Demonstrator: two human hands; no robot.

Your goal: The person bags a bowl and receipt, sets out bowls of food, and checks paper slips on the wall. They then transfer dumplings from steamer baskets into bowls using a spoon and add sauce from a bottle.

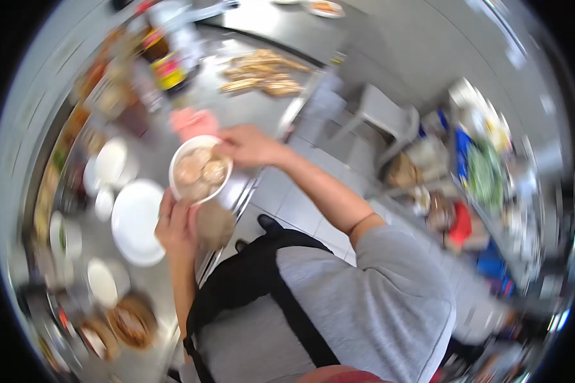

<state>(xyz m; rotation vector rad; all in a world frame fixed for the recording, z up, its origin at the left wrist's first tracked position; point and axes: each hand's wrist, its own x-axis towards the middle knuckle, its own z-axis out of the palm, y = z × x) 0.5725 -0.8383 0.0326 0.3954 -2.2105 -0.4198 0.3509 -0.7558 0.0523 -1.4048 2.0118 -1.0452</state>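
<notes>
Between my two hands is a white bowl [177, 157] holding several pale, round, dumpling-like pieces [204, 169] that look wet. My left hand [176, 223] grips the near side of its rim, thumb and fingers closed there. On the opposite side, my right hand [246, 145] has its fingers bent over the rim. A pink cloth [191, 122] lies just beyond the bowl. Left of my left hand is a large white oval plate [139, 223] on the metal counter. Below the bowl, beside my left hand, a blurred brownish round thing [214, 226] sits near the counter edge.
Golden fried sticks [262, 73] lie on the metal surface ahead. Bottles with yellow labels [168, 71] stand at upper left. White bowls [105, 281] and a brown basket [133, 319] are at left. A grey plastic stool [380, 115] and a loaded shelf [479, 210] stand at right.
</notes>
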